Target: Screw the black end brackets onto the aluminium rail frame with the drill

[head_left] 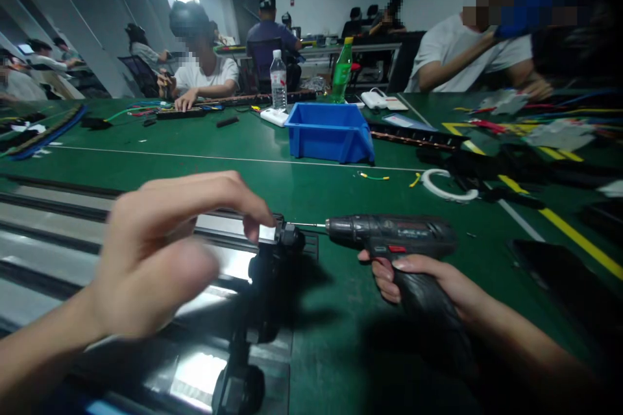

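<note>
My right hand (450,279) is wrapped around the grip of a black cordless drill (394,233). A long thin bit (315,225) points left from its chuck, the tip at a black fitting (292,237) on the end of a shiny metal profile (228,225). My left hand (146,253) hovers over the profiles with bent fingers, the thumb apart and blurred. Its fingertips are close by the fitting; whether they touch it I cannot tell. More profiles lie side by side below, with black fittings (246,389) along their right ends.
Beyond the profiles stands a blue bin (331,133), with a water bottle (278,81) and a green bottle (342,71) behind. A white cable coil (448,185) and a dark flat object (555,272) lie on the right. Two people (207,74) (467,55) sit across the green table (219,165).
</note>
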The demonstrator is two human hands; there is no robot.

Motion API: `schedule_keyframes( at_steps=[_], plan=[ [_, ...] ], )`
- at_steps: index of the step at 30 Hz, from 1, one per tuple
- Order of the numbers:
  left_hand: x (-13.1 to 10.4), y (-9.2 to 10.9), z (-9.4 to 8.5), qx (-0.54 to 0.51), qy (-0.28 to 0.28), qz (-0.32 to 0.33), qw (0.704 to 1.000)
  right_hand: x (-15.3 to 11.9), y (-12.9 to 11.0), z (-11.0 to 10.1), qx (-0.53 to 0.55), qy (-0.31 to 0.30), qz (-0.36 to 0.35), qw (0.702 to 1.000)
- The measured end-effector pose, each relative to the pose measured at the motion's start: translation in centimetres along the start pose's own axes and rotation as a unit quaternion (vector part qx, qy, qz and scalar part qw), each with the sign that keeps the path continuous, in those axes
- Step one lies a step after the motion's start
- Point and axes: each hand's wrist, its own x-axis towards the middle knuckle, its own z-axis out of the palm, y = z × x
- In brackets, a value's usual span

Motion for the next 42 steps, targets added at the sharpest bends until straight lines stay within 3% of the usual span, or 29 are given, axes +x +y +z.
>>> schedule_keyframes(
  at_steps=[4, 6, 8, 13, 42],
  plan=[
    [1.7, -2.3, 2.7, 0.127, -0.169, -0.072, 0.975, -0.1, -0.1, 0.1, 0.007, 0.002, 0.012, 1.0],
    [1.1, -4.2, 4.4, 0.204, -0.186, -0.076, 0.958, -0.1, -0.1, 0.0, 0.005, -0.001, 0.011, 1.0],
    [0.1, -5.7, 5.9, 0.216, -0.186, -0.091, 0.954, -0.1, -0.1, 0.0, 0.001, 0.0, 0.008, 1.0],
    [-1.1, -6.4, 8.2, 0.215, -0.213, -0.122, 0.945, 0.0, 0.0, -0.2, -0.01, 0.001, 0.002, 1.0],
    [-0.8, -6.2, 8.3, 0.183, -0.196, -0.121, 0.956, 0.4, 0.0, 0.4, -0.026, 0.025, -0.018, 0.999]
  ],
)
